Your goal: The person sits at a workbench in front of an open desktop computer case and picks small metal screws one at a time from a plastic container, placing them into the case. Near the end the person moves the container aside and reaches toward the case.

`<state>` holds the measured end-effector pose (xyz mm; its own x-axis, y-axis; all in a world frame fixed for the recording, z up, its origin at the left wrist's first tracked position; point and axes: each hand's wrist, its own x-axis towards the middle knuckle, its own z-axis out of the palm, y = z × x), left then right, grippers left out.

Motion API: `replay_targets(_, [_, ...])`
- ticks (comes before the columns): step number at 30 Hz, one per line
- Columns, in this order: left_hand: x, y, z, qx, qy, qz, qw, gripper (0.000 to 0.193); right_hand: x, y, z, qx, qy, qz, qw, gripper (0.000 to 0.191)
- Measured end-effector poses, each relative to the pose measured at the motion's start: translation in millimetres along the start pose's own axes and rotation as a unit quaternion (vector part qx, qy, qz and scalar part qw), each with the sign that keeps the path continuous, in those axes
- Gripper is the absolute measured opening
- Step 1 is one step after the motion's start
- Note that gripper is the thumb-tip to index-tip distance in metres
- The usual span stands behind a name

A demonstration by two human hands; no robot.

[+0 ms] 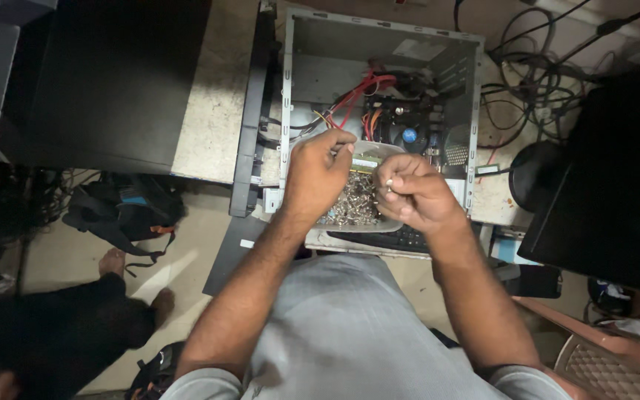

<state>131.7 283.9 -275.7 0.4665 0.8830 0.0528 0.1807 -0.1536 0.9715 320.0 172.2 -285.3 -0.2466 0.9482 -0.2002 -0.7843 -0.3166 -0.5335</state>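
Just right of the frame's centre, my right hand (412,194) is curled nearly closed, thumb and forefinger pinched on a small silvery screw (390,183) that shows as a bright speck at the fingertips. My left hand (318,172) sits beside it, a little left of centre, its fingers bent down and bunched; they seem to nip something tiny at the tips, but I cannot tell what it is.

Under both hands lies a shallow pale tray (379,152) heaped with loose screws (353,204), a dull metallic tangle. I judge each piece to be hard, light and slick: it will not bend or break, but it could easily roll or slip out of a loose pinch. The head seems the best place to grip, between the pads of two fingers, since the threaded shank gives less to hold.

Beyond the tray, in the upper middle of the frame, stands an open grey computer case (312,44) with red and orange wires (361,92) and a dark board inside. A black keyboard (398,239) peeks out below the tray. At the upper right, black cables (531,81) sprawl on the bench. At the lower left lies a black bag (124,211), with another person's bare feet (112,261) on the floor.
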Motion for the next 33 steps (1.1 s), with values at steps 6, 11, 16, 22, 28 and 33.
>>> replay_targets(6, [0.3,-1.1,0.9,-0.002,0.000,-0.012,1.000,0.014,4.4,0.4,37.5,-0.741,0.110,-0.141,0.647,0.012])
replay_targets(11, [0.6,-1.5,0.1,-0.002,-0.007,0.002,1.000,0.014,7.8,-1.4,57.8,-0.757,0.129,-0.059,0.638,0.014])
replay_targets(16, [1.1,-0.8,-0.6,0.024,-0.033,-0.038,0.998,0.014,1.1,-0.8,48.0,-0.734,0.085,-0.127,0.662,0.014])
replay_targets(22, [2.2,-2.4,-2.4,0.028,-0.032,0.015,0.999,0.015,-24.3,6.5,27.9,-0.636,0.172,-0.169,0.733,0.022])
replay_targets(28, [2.3,-9.8,-1.8,0.027,-0.032,0.020,0.999,0.016,-62.8,-13.7,-7.8,-0.541,0.361,-0.244,0.719,0.010])
replay_targets(33, [0.8,-11.4,-0.4,0.018,-0.043,0.014,0.999,0.015,-102.2,-49.5,-62.3,-0.424,0.527,-0.320,0.663,0.014])
